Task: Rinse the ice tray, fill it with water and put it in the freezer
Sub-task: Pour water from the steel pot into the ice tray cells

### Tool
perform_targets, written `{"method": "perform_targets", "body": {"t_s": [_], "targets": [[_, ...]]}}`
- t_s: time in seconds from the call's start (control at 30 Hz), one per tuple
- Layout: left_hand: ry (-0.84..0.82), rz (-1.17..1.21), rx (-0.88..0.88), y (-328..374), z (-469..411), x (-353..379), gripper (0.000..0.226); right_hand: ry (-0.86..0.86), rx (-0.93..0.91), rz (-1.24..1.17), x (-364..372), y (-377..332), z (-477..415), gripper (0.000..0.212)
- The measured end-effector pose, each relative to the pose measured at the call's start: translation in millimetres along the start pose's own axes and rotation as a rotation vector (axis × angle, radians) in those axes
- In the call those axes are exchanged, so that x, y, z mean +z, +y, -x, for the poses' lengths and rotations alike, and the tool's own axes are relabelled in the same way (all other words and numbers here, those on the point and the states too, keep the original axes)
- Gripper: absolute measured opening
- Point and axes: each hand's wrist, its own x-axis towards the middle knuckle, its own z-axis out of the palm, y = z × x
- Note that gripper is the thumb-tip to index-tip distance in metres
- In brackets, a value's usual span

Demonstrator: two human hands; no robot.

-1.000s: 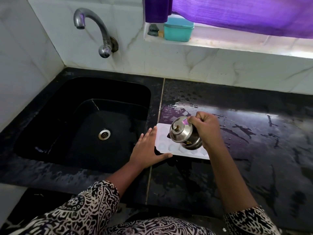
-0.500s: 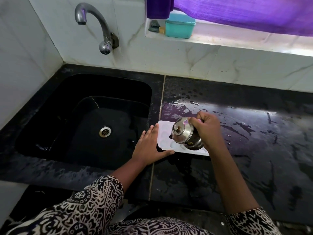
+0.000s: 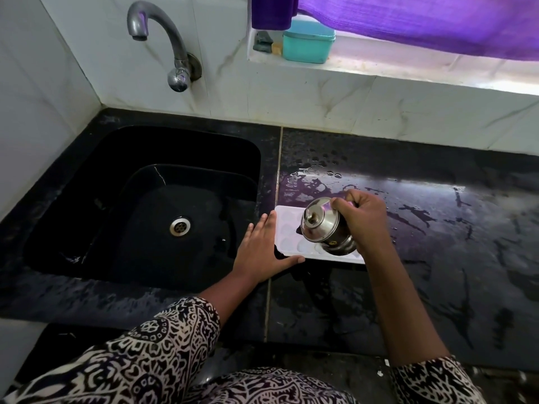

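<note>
A white ice tray (image 3: 288, 231) lies flat on the wet black counter (image 3: 437, 258), just right of the sink. My left hand (image 3: 262, 249) rests flat against the tray's left end, fingers spread, thumb along its near edge. My right hand (image 3: 361, 220) grips a small steel pot (image 3: 323, 225) and holds it tilted over the tray's right part, its mouth turned toward me. The pot and hand hide much of the tray.
The black sink (image 3: 87, 199) with a steel drain (image 3: 180, 225) lies to the left, a curved tap (image 3: 163, 39) on the wall above it. A teal box (image 3: 307, 42) stands on the window ledge under a purple curtain (image 3: 423, 21). Water pools on the counter behind the tray.
The pot stays tilted over the tray in my right hand, shifted only slightly. My left hand keeps its place at the tray's left end. The view has drifted a little.
</note>
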Motion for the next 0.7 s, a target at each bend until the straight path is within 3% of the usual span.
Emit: {"method": "perform_targets", "body": {"t_s": [0.7], "targets": [[0.006,0.014,0.002,2.9,2.4,-4.0,0.126,0.048,0.014,-0.047,2.1,-0.4,6.7,0.031]]}}
